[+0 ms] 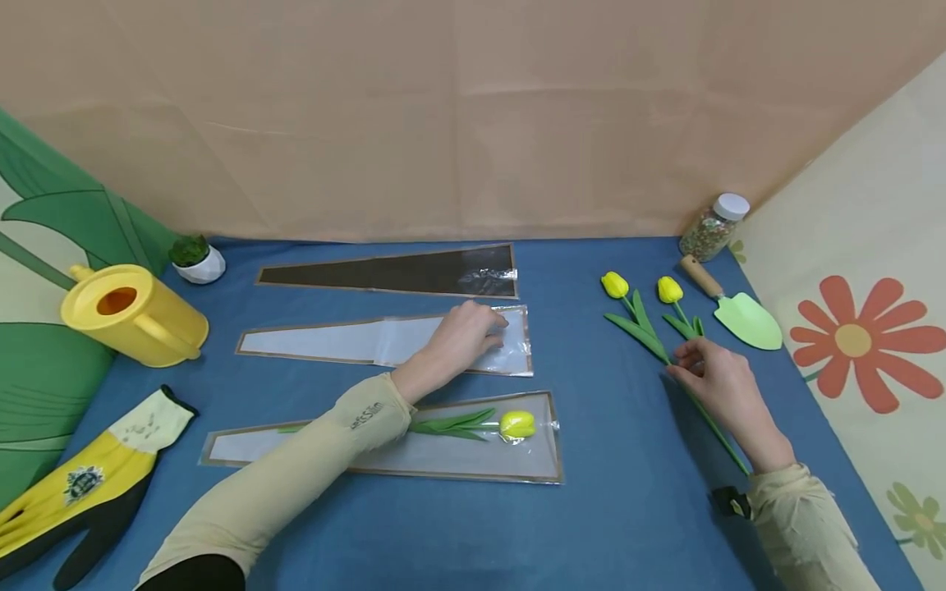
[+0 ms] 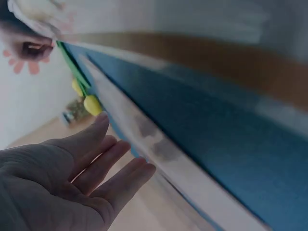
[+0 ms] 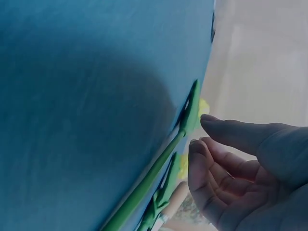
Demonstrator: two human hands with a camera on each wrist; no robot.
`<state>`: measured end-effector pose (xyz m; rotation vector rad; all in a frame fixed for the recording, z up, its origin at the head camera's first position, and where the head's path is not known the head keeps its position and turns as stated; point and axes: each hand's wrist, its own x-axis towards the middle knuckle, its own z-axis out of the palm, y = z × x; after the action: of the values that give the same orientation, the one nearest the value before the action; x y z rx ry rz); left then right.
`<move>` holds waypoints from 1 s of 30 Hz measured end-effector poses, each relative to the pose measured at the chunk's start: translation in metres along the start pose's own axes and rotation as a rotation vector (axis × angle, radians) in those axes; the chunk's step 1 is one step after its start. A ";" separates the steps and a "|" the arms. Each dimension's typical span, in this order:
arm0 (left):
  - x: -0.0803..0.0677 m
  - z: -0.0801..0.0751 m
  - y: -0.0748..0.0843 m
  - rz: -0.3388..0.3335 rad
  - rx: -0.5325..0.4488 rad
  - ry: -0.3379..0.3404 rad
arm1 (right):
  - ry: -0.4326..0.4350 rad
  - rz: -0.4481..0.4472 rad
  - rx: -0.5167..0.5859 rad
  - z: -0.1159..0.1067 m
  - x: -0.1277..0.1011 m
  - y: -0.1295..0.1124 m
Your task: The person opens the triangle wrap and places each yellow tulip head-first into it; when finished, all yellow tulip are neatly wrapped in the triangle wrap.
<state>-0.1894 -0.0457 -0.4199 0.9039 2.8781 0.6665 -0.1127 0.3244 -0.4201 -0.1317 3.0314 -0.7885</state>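
My left hand (image 1: 461,332) hovers over the middle white flower sleeve (image 1: 318,342), fingers relaxed and holding nothing. In the left wrist view its thumb and fingers (image 2: 101,168) stand apart. My right hand (image 1: 711,379) is at the stem of a yellow tulip (image 1: 615,286). In the right wrist view, the thumb and forefinger are slightly parted beside the green stem (image 3: 144,185), not closed on it. A second yellow tulip (image 1: 670,290) lies just right of the first, its lower stem hidden by my hand. Another yellow tulip (image 1: 516,424) lies on the nearest sleeve (image 1: 458,469), partly covered by my left forearm.
A black sleeve (image 1: 369,275) lies at the back. A yellow watering can (image 1: 140,316), a small potted plant (image 1: 198,261) and a yellow-black glove (image 1: 89,484) are on the left. At right are a green trowel (image 1: 748,320) and a lidded jar (image 1: 713,228).
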 end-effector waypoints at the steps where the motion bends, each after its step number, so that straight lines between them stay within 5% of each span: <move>1: 0.000 0.001 -0.001 -0.003 0.006 -0.006 | 0.003 -0.007 0.002 0.000 0.000 -0.002; 9: -0.002 0.007 0.000 -0.003 0.055 -0.006 | -0.023 -0.103 0.082 0.016 0.012 -0.035; 14: -0.002 0.009 0.001 0.001 0.063 0.015 | -0.189 -0.166 0.346 0.045 0.032 -0.060; 21: 0.000 0.009 0.000 -0.030 0.018 -0.009 | -0.414 0.037 0.786 0.066 0.058 -0.090; 30: 0.001 0.005 -0.002 -0.077 0.000 -0.035 | -0.556 0.198 0.935 0.075 0.074 -0.115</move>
<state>-0.1902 -0.0445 -0.4256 0.7925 2.8649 0.6373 -0.1753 0.1816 -0.4287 -0.0257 1.8960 -1.6769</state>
